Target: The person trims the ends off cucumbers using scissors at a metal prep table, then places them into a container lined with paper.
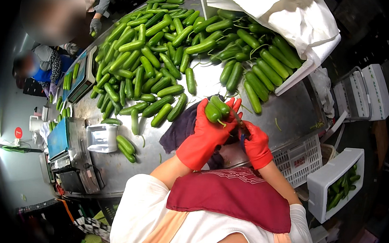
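Note:
My left hand (207,132), in a red rubber glove, is closed around two green cucumbers (214,111) whose stem ends point towards me. Close on its right, my right hand (255,141), gloved the same way, grips a small bladed tool with a dark blue handle (242,141); its exact kind is hard to tell. The blade lies beside the left fingers. Beneath the hands is a dark purple cloth (180,130). A large heap of cucumbers (144,60) covers the far left of the metal table. More cucumbers with long stems (269,65) lie in and before a white foam box.
The foam box (286,85) lies on its side, draped with white sheeting (273,8). A clear plastic tray (102,138) and scales (82,76) stand at the left. Below the table's right edge are a white crate (300,161) and another foam box (314,194). Two people are across the left.

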A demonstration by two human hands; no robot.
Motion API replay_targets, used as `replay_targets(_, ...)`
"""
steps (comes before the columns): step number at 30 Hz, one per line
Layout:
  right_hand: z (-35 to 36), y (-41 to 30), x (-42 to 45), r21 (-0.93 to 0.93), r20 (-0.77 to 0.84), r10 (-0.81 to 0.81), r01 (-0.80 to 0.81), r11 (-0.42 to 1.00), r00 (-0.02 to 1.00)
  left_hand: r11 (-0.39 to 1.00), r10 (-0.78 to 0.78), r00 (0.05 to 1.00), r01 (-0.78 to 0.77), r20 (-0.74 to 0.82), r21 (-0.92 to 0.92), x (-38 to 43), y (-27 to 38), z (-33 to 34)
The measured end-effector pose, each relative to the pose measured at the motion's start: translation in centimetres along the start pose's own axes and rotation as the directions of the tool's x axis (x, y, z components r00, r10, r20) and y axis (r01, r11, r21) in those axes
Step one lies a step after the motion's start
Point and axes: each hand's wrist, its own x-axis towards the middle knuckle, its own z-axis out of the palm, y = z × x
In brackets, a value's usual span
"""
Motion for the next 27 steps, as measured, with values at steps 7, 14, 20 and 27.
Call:
replay_targets(7,-1.4,-1.9,1.5,-0.058,0.132,-0.021,0.029,0.998,0.991,0.997,0.033,0.999,-0.032,-0.008,0.077,1.2,0.2,-0.7)
replay_targets(14,-0.5,-0.3,0.1,0.036,0.123,-0.067,0.063,0.997,0.990,0.997,0.047,0.999,-0.046,-0.013,0.069,2.5,0.8,-3.2)
replay_targets(20,-2.9,-0.4,0.7,-0.060,0.250,0.144,-0.133,0.989,0.958,0.832,0.348,0.933,-0.351,0.090,0.429,0.5,7.4,-0.6)
replay_targets(27,-4.1,1.1,1.3,-0.435,0.432,0.368,-0.168,0.885,0.823,0.047,0.826,0.432,-0.693,0.361,0.720,-0.7,26.9,7.4)
